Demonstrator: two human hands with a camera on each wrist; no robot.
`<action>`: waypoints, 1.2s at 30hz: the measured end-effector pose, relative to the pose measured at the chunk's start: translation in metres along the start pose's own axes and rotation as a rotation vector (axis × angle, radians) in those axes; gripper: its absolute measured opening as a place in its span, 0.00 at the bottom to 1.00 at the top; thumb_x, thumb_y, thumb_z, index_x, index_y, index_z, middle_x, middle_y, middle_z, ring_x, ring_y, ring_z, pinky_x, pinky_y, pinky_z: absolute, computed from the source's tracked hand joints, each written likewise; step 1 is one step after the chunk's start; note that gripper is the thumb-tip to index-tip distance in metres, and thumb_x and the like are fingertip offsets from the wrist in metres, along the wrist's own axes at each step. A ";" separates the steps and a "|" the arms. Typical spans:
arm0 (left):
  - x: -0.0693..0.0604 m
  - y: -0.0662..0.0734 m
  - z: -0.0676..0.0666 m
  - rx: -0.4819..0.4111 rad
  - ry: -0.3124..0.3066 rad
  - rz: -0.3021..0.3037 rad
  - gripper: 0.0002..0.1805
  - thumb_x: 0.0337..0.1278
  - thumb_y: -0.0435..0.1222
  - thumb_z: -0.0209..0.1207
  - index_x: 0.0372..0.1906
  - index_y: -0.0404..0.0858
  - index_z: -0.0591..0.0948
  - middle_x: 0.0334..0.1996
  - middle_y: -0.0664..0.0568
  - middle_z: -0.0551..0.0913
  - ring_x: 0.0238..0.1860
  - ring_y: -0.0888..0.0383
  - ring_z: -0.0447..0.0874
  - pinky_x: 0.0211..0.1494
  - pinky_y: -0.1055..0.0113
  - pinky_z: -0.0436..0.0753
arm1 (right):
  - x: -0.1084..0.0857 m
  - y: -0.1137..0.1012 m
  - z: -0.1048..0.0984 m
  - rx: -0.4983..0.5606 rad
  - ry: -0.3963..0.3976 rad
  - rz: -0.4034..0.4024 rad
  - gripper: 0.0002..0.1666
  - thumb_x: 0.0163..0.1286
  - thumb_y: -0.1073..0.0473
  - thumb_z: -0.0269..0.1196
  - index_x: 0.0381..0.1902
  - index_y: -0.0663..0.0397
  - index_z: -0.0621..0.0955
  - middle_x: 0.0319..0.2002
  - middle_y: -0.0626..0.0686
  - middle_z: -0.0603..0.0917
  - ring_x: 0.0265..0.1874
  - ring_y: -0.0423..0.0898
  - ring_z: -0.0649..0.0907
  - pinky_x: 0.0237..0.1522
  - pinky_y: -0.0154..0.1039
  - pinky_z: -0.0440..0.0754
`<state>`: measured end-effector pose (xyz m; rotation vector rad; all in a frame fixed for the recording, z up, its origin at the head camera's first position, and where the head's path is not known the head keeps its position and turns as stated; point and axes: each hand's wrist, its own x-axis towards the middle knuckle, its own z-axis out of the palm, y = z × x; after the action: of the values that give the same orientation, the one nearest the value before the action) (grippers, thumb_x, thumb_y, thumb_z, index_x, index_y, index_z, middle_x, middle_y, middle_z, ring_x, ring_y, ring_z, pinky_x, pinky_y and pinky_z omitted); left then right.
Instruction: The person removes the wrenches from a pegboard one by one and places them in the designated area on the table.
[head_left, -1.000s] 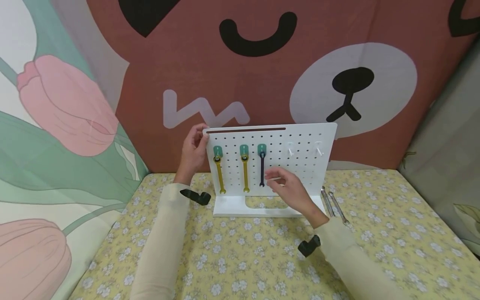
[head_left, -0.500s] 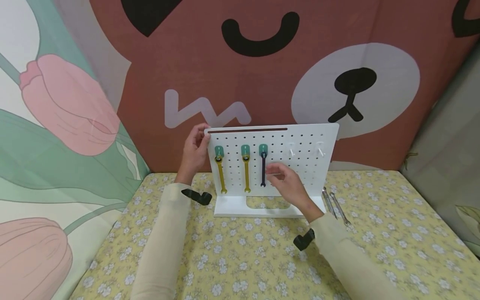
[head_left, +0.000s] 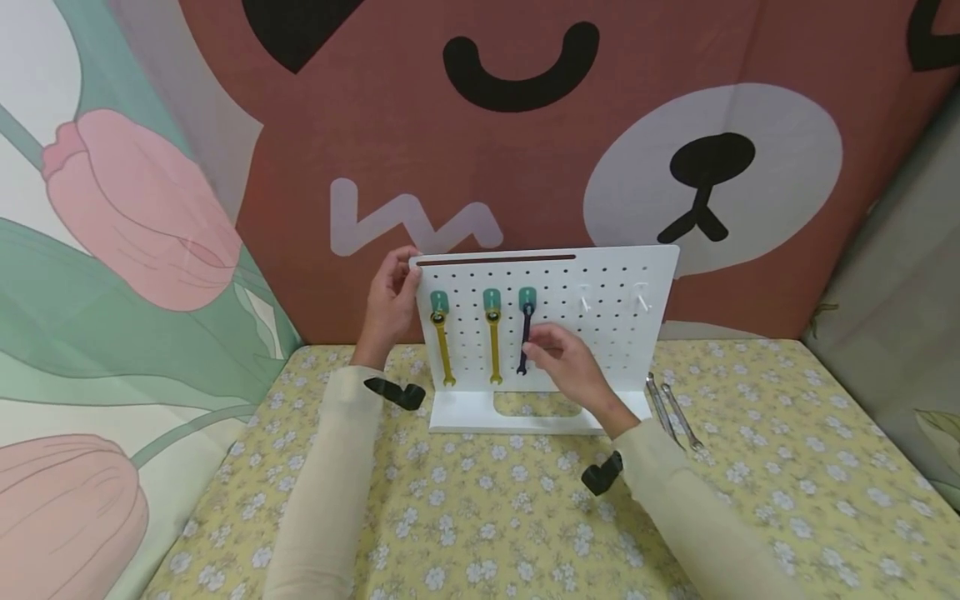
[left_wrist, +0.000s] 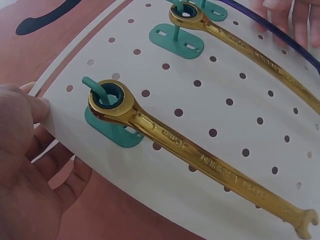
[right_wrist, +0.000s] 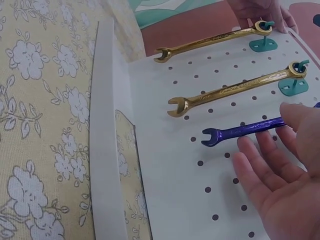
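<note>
My left hand grips the upper left edge of a white pegboard, thumb on its front and fingers behind. A purple combination wrench hangs from the third green hook; my right hand pinches its shaft between thumb and fingers. In the right wrist view its open end points away from the hand, and its upper end is cut off by the frame. Left of it hang two gold ratcheting wrenches, the outer wrench and the inner wrench, ring ends up on green hooks.
Two clear hooks, the nearer hook and the far right hook, bear no tools. Silver wrenches lie on the floral tablecloth right of the board. A printed cloth hangs behind.
My right hand has moved slightly left and its fingers have closed on the purple wrench, whose lower end now tilts slightly left. The left hand keeps its hold on the board.
</note>
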<state>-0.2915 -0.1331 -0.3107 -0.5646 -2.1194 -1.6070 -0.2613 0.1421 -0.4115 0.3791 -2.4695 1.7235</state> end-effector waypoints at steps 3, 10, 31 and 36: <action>-0.002 0.000 0.000 -0.005 0.009 -0.004 0.15 0.79 0.27 0.48 0.64 0.27 0.72 0.45 0.31 0.76 0.44 0.39 0.76 0.49 0.54 0.76 | -0.001 -0.001 0.003 0.009 -0.025 0.008 0.18 0.77 0.53 0.64 0.60 0.53 0.79 0.52 0.53 0.83 0.51 0.50 0.84 0.51 0.45 0.83; -0.007 0.002 0.002 -0.006 0.012 0.014 0.16 0.79 0.27 0.49 0.64 0.26 0.72 0.42 0.29 0.76 0.43 0.36 0.76 0.46 0.60 0.75 | -0.003 0.001 0.003 0.012 -0.029 0.017 0.16 0.77 0.54 0.64 0.58 0.54 0.80 0.50 0.53 0.83 0.48 0.52 0.85 0.51 0.47 0.83; 0.011 -0.037 0.001 -0.010 0.008 0.056 0.16 0.80 0.29 0.49 0.64 0.29 0.73 0.42 0.28 0.76 0.41 0.34 0.76 0.41 0.66 0.73 | -0.011 -0.001 -0.006 0.152 -0.109 0.042 0.17 0.79 0.57 0.61 0.59 0.62 0.75 0.48 0.60 0.80 0.48 0.56 0.83 0.46 0.49 0.86; 0.014 -0.042 -0.001 -0.028 0.003 0.070 0.16 0.80 0.32 0.51 0.64 0.32 0.74 0.41 0.34 0.78 0.40 0.41 0.77 0.42 0.63 0.75 | -0.014 -0.003 -0.009 0.174 -0.107 0.047 0.19 0.79 0.56 0.61 0.59 0.63 0.75 0.48 0.61 0.80 0.49 0.57 0.83 0.43 0.49 0.86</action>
<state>-0.3266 -0.1438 -0.3362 -0.6371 -2.0547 -1.6006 -0.2479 0.1519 -0.4085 0.4434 -2.4250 1.9949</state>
